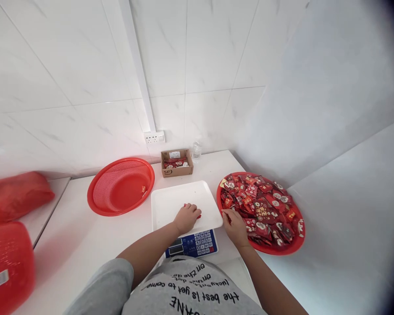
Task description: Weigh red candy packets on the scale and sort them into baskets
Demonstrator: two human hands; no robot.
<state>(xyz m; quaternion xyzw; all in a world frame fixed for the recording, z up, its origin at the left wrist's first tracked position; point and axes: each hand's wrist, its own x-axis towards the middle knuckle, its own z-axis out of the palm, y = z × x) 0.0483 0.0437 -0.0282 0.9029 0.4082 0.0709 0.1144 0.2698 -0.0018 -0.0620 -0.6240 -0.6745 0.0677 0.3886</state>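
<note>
A white tray lies on top of a scale whose blue keypad shows below it. My left hand is over the tray, its fingers curled round a small red packet, with red edges showing on both sides. At the tray's right edge, my right hand has its fingers pressed together; what they hold, if anything, is hidden. Just right of that hand stands a red basket heaped with red packets.
An open red basket sits left of the tray. Behind are a small cardboard box with packets and a clear plastic bottle. A red bag and another red basket are at the far left.
</note>
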